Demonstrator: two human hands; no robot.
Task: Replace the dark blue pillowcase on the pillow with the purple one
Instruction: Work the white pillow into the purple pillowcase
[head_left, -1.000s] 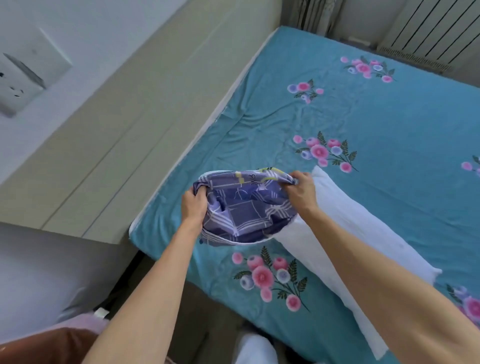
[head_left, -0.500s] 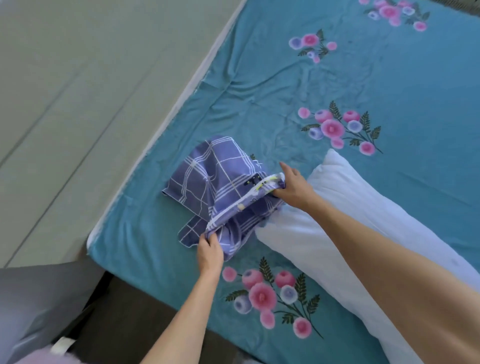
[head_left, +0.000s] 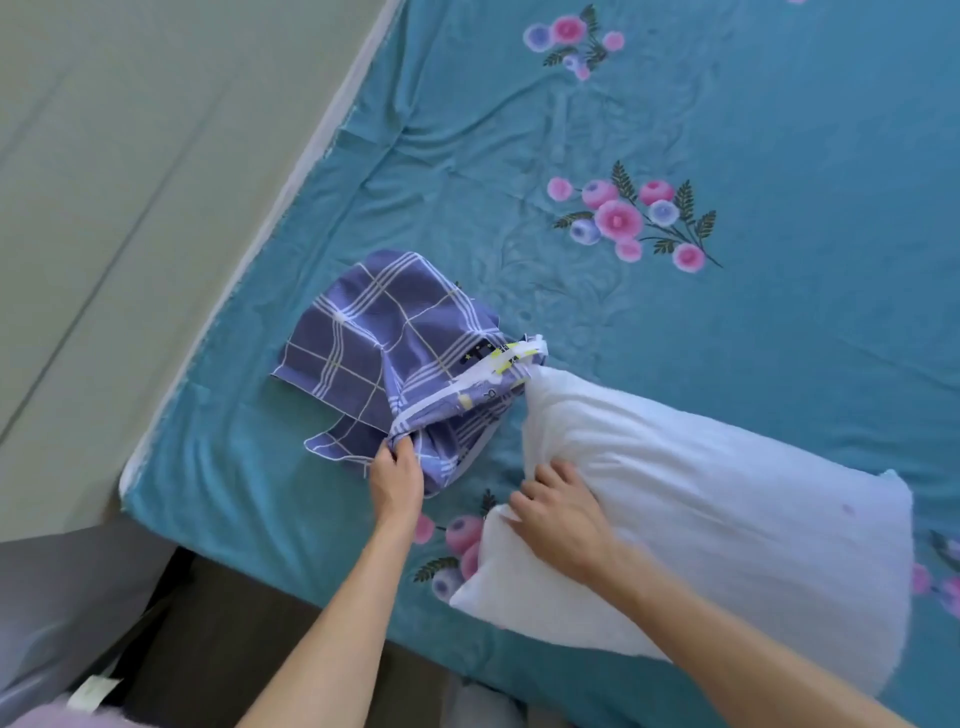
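The purple pillowcase (head_left: 400, 358) is pinched at its opening by the left hand (head_left: 396, 480) near the bed's (head_left: 779, 322) front left corner. The bare white pillow (head_left: 717, 514), just beside it, is gripped at its end by the right hand (head_left: 561, 514).

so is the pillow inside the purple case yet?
Barely: only one corner of the bare white pillow sits at the purple case mouth.

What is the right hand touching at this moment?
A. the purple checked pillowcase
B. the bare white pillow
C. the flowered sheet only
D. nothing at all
B: the right hand grips the near end of the white pillow, while the left hand pinches the pillowcase.
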